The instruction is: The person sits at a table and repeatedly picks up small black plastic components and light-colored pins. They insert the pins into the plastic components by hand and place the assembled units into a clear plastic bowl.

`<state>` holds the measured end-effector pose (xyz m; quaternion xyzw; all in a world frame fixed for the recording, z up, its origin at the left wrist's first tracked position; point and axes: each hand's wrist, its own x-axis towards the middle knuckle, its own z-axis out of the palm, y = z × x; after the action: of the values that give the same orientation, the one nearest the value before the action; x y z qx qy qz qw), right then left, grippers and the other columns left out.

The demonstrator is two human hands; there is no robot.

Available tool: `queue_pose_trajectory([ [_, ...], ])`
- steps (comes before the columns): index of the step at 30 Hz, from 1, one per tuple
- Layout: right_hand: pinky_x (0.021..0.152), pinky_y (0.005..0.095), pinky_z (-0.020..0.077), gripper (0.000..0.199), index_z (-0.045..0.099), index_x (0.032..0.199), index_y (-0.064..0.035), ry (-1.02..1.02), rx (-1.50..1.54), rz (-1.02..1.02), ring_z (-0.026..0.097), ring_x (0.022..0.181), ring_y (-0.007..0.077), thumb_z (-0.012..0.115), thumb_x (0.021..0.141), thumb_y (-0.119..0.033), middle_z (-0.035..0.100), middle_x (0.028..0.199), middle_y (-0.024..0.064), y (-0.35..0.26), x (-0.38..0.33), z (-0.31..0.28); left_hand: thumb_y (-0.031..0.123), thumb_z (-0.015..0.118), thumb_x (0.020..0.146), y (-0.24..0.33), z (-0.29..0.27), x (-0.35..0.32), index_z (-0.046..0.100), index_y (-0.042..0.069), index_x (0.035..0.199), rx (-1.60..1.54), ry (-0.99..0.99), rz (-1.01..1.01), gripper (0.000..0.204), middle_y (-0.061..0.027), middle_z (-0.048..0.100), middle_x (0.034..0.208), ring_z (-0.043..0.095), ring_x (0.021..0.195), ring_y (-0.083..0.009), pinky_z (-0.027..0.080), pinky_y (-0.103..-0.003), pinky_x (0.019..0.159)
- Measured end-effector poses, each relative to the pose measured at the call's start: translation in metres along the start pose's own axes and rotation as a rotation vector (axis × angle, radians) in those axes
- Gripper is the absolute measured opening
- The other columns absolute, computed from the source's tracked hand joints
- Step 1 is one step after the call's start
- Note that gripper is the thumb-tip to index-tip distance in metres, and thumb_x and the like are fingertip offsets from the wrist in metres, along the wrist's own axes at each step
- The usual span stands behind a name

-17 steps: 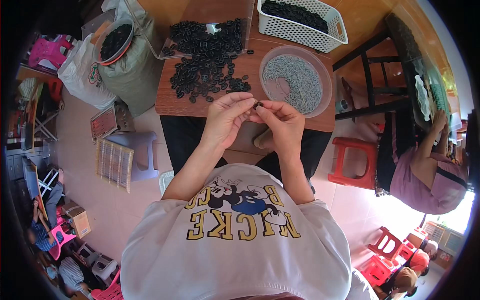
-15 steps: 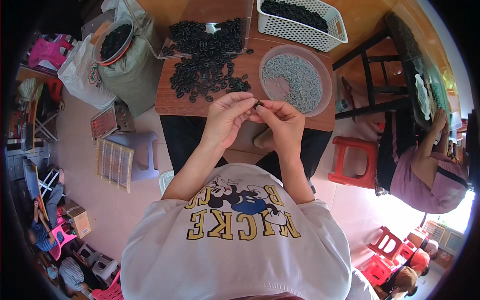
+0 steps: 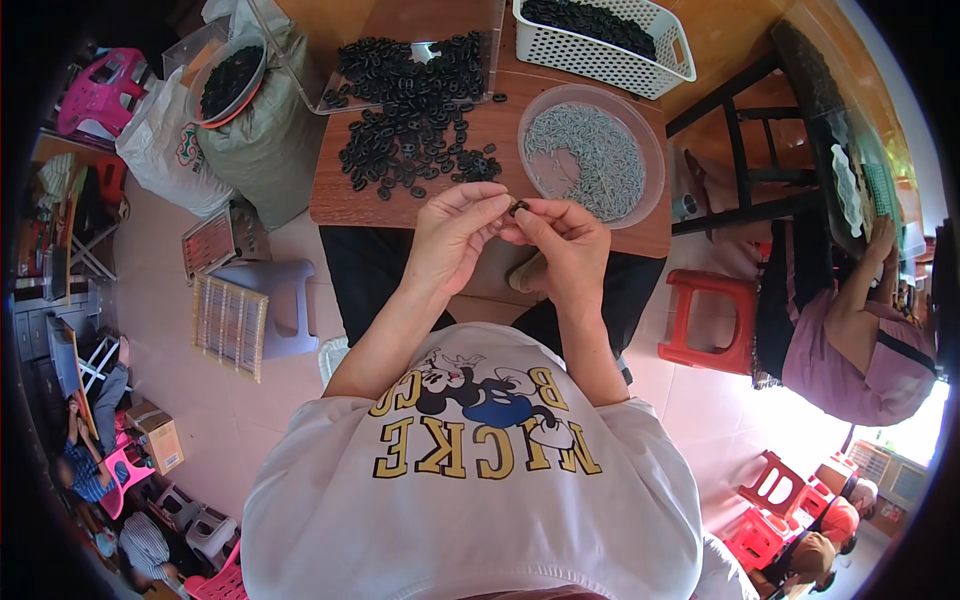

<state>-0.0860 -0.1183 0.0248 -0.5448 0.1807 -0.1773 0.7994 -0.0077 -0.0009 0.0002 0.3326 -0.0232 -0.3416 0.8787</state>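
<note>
A small black plastic piece (image 3: 518,208) sits between the fingertips of my two hands, just off the table's near edge. My right hand (image 3: 572,245) pinches it between thumb and fingers. My left hand (image 3: 452,235) is closed in a pinch against its other side; whatever those fingertips hold is too small to make out. Beyond my left hand, a heap of black oval pieces with holes (image 3: 410,140) spreads over the brown table (image 3: 490,130). Beside my right hand stands a round clear tub (image 3: 655,190) full of small silvery screws (image 3: 600,150).
A white perforated basket (image 3: 600,75) of black pieces stands at the far right of the table. Stuffed sacks (image 3: 262,165) and a bowl (image 3: 255,95) are at left. A red stool (image 3: 700,325) is on the right, near a co-worker in a mauve top (image 3: 835,355).
My hands stay almost in place, still pinching the small black piece. The view has shifted very slightly.
</note>
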Motion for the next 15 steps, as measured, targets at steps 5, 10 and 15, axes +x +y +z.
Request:
queue_pose_trajectory([
  [5, 0.065, 0.0245, 0.0540, 0.013, 0.062, 0.092, 0.0084, 0.001, 0.022, 0.023, 0.066, 0.070, 0.0180, 0.063, 0.080, 0.003, 0.067, 0.082, 0.0157, -0.0011, -0.0010, 0.0015, -0.002, 0.062, 0.082, -0.0004, -0.0023, -0.0004, 0.063, -0.001, 0.093, -0.032, 0.003, -0.026, 0.011, -0.0111, 0.066, 0.085, 0.064, 0.074, -0.0150, 0.052, -0.024, 0.068],
  [10, 0.065, 0.0243, 0.0538, 0.013, 0.062, 0.092, 0.0084, -0.004, 0.013, 0.013, 0.066, 0.070, 0.0177, 0.063, 0.080, 0.003, 0.067, 0.082, 0.0156, 0.0004, -0.0018, 0.0006, -0.002, 0.062, 0.081, -0.0018, -0.0007, -0.0030, 0.063, -0.002, 0.093, 0.012, 0.016, -0.003, 0.012, -0.0111, 0.066, 0.086, 0.064, 0.074, -0.0149, 0.052, -0.024, 0.068],
  [15, 0.065, 0.0241, 0.0537, 0.012, 0.062, 0.091, 0.0085, 0.010, -0.036, 0.011, 0.066, 0.070, 0.0176, 0.063, 0.081, 0.003, 0.067, 0.082, 0.0154, -0.0020, -0.0044, 0.0035, -0.002, 0.063, 0.081, -0.0026, -0.0016, -0.0044, 0.063, -0.002, 0.093, 0.056, 0.007, 0.043, 0.012, -0.0111, 0.066, 0.086, 0.064, 0.074, -0.0152, 0.052, -0.024, 0.068],
])
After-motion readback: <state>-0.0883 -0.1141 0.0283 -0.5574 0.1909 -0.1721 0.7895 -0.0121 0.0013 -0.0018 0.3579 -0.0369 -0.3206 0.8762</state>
